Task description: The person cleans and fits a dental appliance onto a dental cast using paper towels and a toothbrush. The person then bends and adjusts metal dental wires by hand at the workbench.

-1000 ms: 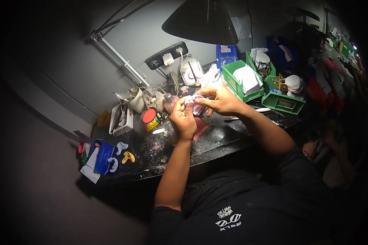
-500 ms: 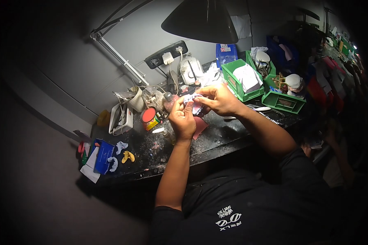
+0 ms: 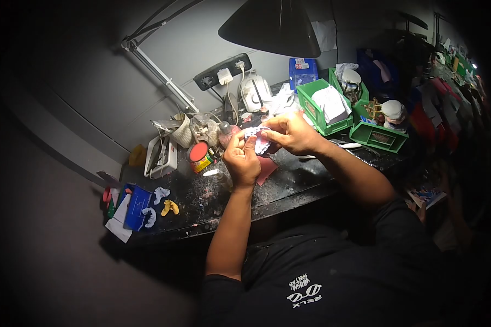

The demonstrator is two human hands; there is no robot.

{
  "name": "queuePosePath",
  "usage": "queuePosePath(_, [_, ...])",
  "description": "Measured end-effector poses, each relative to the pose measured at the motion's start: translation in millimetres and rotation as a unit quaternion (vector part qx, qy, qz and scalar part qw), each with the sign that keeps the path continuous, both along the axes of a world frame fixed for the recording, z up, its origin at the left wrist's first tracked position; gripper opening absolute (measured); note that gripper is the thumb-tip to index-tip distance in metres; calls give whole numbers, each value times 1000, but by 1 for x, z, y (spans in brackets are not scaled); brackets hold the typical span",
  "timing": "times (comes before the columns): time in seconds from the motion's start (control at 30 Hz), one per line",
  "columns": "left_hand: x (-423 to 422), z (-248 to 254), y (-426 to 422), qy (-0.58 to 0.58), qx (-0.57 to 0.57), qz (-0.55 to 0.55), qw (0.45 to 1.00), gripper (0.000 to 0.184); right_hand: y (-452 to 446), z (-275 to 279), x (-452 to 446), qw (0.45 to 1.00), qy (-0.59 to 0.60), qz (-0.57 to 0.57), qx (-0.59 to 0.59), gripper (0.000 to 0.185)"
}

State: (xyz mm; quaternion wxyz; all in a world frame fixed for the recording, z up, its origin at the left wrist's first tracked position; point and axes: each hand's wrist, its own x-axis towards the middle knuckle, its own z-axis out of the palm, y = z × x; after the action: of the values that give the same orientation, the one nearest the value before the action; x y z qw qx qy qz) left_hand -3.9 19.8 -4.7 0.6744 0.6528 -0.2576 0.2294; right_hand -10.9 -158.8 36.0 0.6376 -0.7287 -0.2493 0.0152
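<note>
Under the lamp, a denture with a row of white teeth and a pink base is held up between both hands. My left hand pinches its left side, thumb on top. From the right, my right hand has its thumb and fingers closed on the upper right edge. Part of the denture lies hidden behind the fingers. Below it, a pink sheet rests on the black bench. An opened tin with a red surface stands left of my left hand.
A black lamp shade hangs above the hands. Green bins with paper stand at the back right. At the left are a blue tray, a yellow arch-shaped piece and pale arch-shaped pieces. Another person's hand shows at lower right.
Both hands keep their grip on the denture, which has turned only slightly. At the lower right, the other person's hand and a colourful-topped item have come further into view.
</note>
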Motion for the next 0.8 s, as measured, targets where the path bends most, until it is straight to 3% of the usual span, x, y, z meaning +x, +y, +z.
queuePosePath(0.1, [3, -1, -1, 4, -12, -12, 1000, 19, 1, 3, -3, 999, 31, -4, 8, 25])
queuePosePath(0.3, [5, 2, -5, -14, -37, -41, 998, 25, 1, -7, 6, 998, -26, -11, 56, 22])
queuePosePath(0.53, [-2, 3, -3, 40, -56, -75, 995, 27, -1, -7, 11, 986, 47, -28, 156, 21])
queuePosePath(0.63, [-4, 0, -6, 76, 1, -78, 994, 22, -2, -14, 16, 984, 42, -36, 170, 21])
queuePosePath(0.7, [-2, -2, -9, 43, -1, -47, 998, 23, -3, -16, 17, 996, -6, -83, 39, 23])
queuePosePath(0.73, [-2, -4, -9, 10, -3, -18, 1000, 23, -3, -16, 16, 996, -5, -82, 39, 23])
queuePosePath(0.8, [1, -8, -4, 3, 29, 16, 999, 23, -2, -13, 10, 972, -172, -149, -60, 28])
